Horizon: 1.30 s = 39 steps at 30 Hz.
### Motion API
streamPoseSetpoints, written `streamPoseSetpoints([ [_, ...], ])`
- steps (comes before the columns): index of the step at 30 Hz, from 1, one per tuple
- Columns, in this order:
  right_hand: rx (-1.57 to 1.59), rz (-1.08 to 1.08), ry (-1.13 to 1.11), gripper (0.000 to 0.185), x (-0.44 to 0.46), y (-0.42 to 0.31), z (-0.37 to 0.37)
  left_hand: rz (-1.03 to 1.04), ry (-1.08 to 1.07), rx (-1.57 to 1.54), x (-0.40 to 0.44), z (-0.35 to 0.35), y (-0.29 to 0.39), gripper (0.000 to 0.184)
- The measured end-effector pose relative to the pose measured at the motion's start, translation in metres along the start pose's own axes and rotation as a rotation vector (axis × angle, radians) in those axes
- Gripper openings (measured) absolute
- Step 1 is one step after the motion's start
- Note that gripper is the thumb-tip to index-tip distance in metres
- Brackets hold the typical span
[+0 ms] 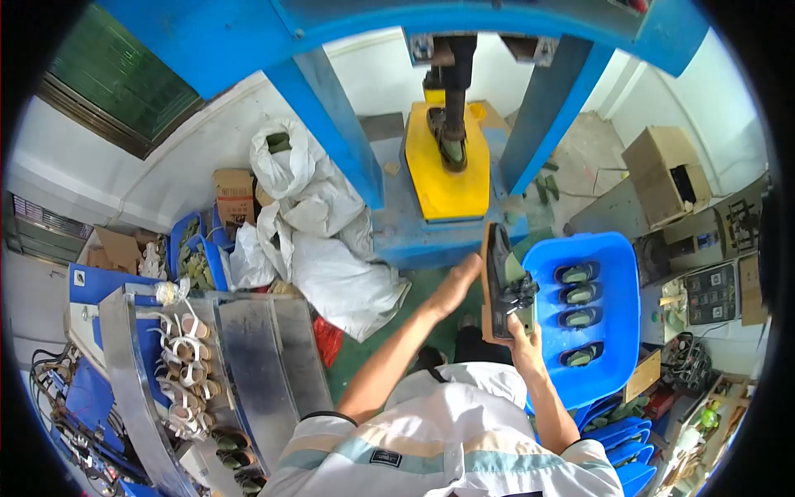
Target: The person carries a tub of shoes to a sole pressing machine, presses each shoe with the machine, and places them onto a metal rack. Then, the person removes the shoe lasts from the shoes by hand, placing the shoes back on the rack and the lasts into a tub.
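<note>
Between three and four o'clock from the middle of the view, a dark shoe (pixel 507 277) is held on end, its tan sole (pixel 488 311) turned toward nine o'clock and its black bow (pixel 520 291) toward three. The shoe's lower end is clamped by the right hand (pixel 524 333), with the thumb laid along it. The left hand (pixel 458 286) is placed just beside the sole, at nine o'clock from the shoe; whether the sole is touched, or how far the fingers are bent, cannot be told.

Just past the shoe, toward four o'clock, a blue tub (pixel 619 331) is seen, in which four shoes (pixel 580 318) are lined up in a column, the lowest set slightly apart. At one o'clock, a yellow plate (pixel 451 195) is flanked by the blue frame (pixel 542 124); on it a dark shoe is met from above by a dark post (pixel 455 91). White sacks (pixel 339 273) are heaped toward ten o'clock. At eight o'clock, white sandals (pixel 186 356) are stacked on a metal rack (pixel 252 331). Toward half past two, a carton (pixel 662 174) is seen.
</note>
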State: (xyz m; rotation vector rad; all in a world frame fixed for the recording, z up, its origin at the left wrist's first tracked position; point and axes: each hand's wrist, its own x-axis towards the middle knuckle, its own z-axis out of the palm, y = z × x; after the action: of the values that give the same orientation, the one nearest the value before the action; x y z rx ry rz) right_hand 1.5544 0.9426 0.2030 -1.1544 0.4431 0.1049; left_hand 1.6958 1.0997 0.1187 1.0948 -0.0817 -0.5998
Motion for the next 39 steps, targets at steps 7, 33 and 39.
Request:
streamPoseSetpoints([
  [7,0.038,-0.077,0.085,0.033,0.073,-0.027,-0.023,0.241,0.620,0.879,0.158,-0.035,0.095,0.098],
  [33,-0.863,-0.980,0.219,0.044,0.328,-0.031,0.144,-0.245,1.277,-0.192,-0.390,-0.078,-0.129,0.064],
  [39,-0.934,-0.932,0.248,0.051,0.310,-0.037,0.142,-0.171,1.444,-0.363,-0.468,-0.064,-0.177,0.057],
])
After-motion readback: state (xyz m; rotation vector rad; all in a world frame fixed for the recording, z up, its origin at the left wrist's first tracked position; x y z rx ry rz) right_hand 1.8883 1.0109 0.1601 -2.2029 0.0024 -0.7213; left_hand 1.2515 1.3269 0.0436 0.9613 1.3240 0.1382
